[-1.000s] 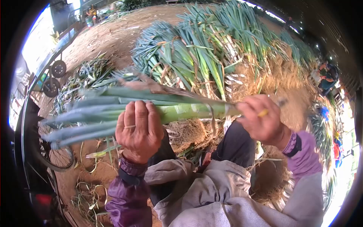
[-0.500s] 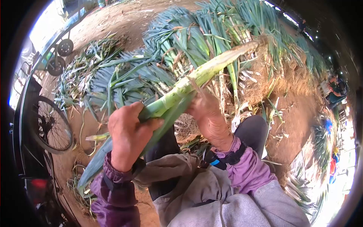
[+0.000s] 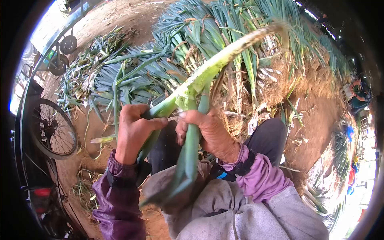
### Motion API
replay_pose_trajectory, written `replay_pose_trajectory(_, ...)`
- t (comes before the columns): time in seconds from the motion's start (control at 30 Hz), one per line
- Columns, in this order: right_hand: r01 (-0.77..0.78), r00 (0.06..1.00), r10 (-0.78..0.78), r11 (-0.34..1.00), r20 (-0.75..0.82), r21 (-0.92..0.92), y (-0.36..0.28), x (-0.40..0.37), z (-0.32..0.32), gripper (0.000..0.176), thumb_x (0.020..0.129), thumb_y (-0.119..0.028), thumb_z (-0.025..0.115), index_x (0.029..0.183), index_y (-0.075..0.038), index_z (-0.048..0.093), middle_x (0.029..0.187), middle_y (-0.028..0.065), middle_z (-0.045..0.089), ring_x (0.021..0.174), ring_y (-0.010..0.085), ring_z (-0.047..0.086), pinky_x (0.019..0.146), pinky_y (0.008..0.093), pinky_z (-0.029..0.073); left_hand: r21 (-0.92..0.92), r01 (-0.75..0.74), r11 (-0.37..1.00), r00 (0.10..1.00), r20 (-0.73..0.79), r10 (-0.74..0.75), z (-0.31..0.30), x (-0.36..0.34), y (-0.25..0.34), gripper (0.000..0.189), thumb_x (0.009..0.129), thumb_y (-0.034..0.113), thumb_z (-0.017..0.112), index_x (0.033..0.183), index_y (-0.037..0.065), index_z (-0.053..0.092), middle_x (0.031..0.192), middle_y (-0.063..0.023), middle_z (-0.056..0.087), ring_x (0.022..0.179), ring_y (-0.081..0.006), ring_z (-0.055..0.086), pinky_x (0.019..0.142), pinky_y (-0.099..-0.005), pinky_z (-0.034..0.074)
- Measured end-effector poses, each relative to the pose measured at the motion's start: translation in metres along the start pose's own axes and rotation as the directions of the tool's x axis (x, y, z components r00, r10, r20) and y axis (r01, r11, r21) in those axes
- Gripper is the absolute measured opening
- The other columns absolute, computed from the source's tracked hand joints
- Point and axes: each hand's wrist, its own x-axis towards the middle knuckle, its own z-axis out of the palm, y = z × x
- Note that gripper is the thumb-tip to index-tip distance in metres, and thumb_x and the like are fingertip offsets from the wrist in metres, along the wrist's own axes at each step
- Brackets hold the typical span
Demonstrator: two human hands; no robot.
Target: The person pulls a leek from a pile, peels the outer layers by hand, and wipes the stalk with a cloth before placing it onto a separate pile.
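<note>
A long leek (image 3: 202, 76) slants across the middle of the view, its root end up to the right and blurred. Its pale green stem is speckled with dirt, browner towards the root. Wrapped round the green upper part is my left hand (image 3: 134, 130), the thumb pointing right. My right hand (image 3: 212, 132) grips a green outer leaf (image 3: 192, 154) that is bent away from the stem and hangs towards my lap. Strips of dry brown skin dangle just above the right hand.
Beyond my knees lie large heaps of leeks (image 3: 192, 40) with straw-coloured roots (image 3: 280, 90). Loose leaf trimmings (image 3: 90, 80) cover ground further left. A spoked wheel (image 3: 52, 128) stands at the left edge. Another person (image 3: 357, 94) sits at the far right.
My right hand has come down and towards me, pulling a leaf away from the stem. The leek's root end has risen slightly. My left hand keeps its grip.
</note>
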Motion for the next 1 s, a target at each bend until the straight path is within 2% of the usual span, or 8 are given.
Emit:
replay_pose_trajectory(0.3, 0.494, 0.862, -0.506, 0.852, 0.024, 0.175, -0.063, 0.005, -0.043, 0.035, 0.092, -0.036, 0.050, 0.070, -0.009, 0.058, 0.112, 0.0221, 0.066, 0.105, 0.0329, 0.061, 0.096, 0.0445, 0.049, -0.202, 0.176, 0.963, 0.975, 0.170, -0.143, 0.003, -0.011, -0.047, 0.034, 0.074, 0.026, 0.075, 0.070, -0.005, 0.062, 0.067, -0.0034, 0.052, 0.063, -0.0125, 0.050, 0.058, -0.0267, 0.041)
replay_pose_trajectory(0.43, 0.601, 0.789, -0.612, 0.750, 0.057, -0.277, -0.132, 0.015, -0.077, 0.032, 0.091, -0.033, 0.051, 0.081, -0.006, 0.063, 0.122, 0.0208, 0.063, 0.116, 0.0313, 0.058, 0.102, 0.0433, 0.044, -0.081, -0.035, 0.996, 0.981, 0.186, 0.050, 0.011, -0.041, -0.066, 0.035, 0.070, 0.022, 0.077, 0.086, -0.007, 0.065, 0.096, -0.0120, 0.054, 0.090, -0.0175, 0.054, 0.076, -0.0281, 0.044)
replay_pose_trajectory(0.5, 0.715, 0.435, -0.900, 0.365, -0.030, -0.596, -0.168, 0.033, -0.096, 0.020, 0.081, -0.015, 0.062, 0.082, 0.004, 0.068, 0.085, 0.0126, 0.072, 0.071, 0.0161, 0.066, 0.061, 0.0316, 0.054, -0.100, 0.090, 0.991, 0.969, 0.237, -0.064, 0.011, -0.056, -0.059, 0.036, 0.069, 0.021, 0.077, 0.090, -0.007, 0.066, 0.100, -0.0126, 0.054, 0.094, -0.0187, 0.054, 0.079, -0.0293, 0.044)
replay_pose_trajectory(0.63, -0.106, 0.422, -0.776, -0.556, 0.469, -0.824, -0.267, 0.025, -0.182, 0.029, 0.080, -0.031, 0.061, 0.078, -0.004, 0.072, 0.066, 0.0129, 0.067, 0.060, 0.0253, 0.064, 0.059, 0.0360, 0.052, 0.158, 0.191, 0.969, 0.866, 0.438, -0.242, -0.007, -0.092, -0.034, 0.017, 0.074, 0.008, 0.073, 0.090, 0.011, 0.070, 0.104, -0.0163, 0.061, 0.094, -0.0304, 0.058, 0.078, -0.0398, 0.047)
replay_pose_trajectory(0.73, -0.177, 0.373, -0.787, -0.580, 0.492, -0.795, -0.318, -0.008, -0.212, 0.029, 0.079, -0.033, 0.061, 0.074, -0.006, 0.070, 0.067, 0.0161, 0.066, 0.063, 0.0338, 0.065, 0.066, 0.0411, 0.054, -0.152, 0.400, 0.904, 0.896, 0.273, -0.351, -0.021, -0.150, -0.072, 0.043, 0.053, 0.011, 0.079, 0.093, -0.002, 0.069, 0.092, -0.0116, 0.058, 0.082, -0.0202, 0.060, 0.071, -0.0311, 0.048)
replay_pose_trajectory(0.8, -0.602, 0.481, -0.830, -0.546, 0.282, -0.582, -0.362, -0.033, -0.253, 0.034, 0.079, -0.036, 0.061, 0.076, -0.003, 0.069, 0.072, 0.0188, 0.066, 0.064, 0.0351, 0.064, 0.064, 0.0452, 0.051, 0.336, 0.214, 0.917, 0.809, 0.466, -0.360, -0.029, -0.153, -0.012, 0.007, 0.071, 0.006, 0.068, 0.071, 0.001, 0.073, 0.109, -0.0200, 0.065, 0.095, -0.0349, 0.062, 0.098, -0.0426, 0.043)
replay_pose_trajectory(0.87, -0.737, 0.554, -0.814, -0.578, 0.176, -0.350, -0.391, -0.070, -0.266, 0.040, 0.082, -0.038, 0.059, 0.076, 0.001, 0.066, 0.072, 0.0228, 0.064, 0.064, 0.0359, 0.062, 0.062, 0.0470, 0.048, 0.072, 0.523, 0.849, 0.750, 0.434, -0.499, -0.041, -0.170, -0.033, 0.016, 0.071, 0.004, 0.069, 0.086, -0.002, 0.070, 0.103, -0.0146, 0.066, 0.089, -0.0279, 0.063, 0.088, -0.0363, 0.048)
replay_pose_trajectory(1.0, -0.634, 0.494, -0.869, -0.348, -0.016, -0.691, -0.406, -0.087, -0.331, 0.038, 0.082, -0.036, 0.065, 0.080, 0.001, 0.066, 0.077, 0.0199, 0.065, 0.071, 0.0294, 0.065, 0.061, 0.0440, 0.046, -0.114, 0.619, 0.777, 0.774, 0.256, -0.579, -0.035, -0.187, -0.045, 0.033, 0.082, 0.006, 0.065, 0.112, -0.005, 0.058, 0.099, -0.0091, 0.063, 0.088, -0.0201, 0.059, 0.074, -0.0325, 0.051)
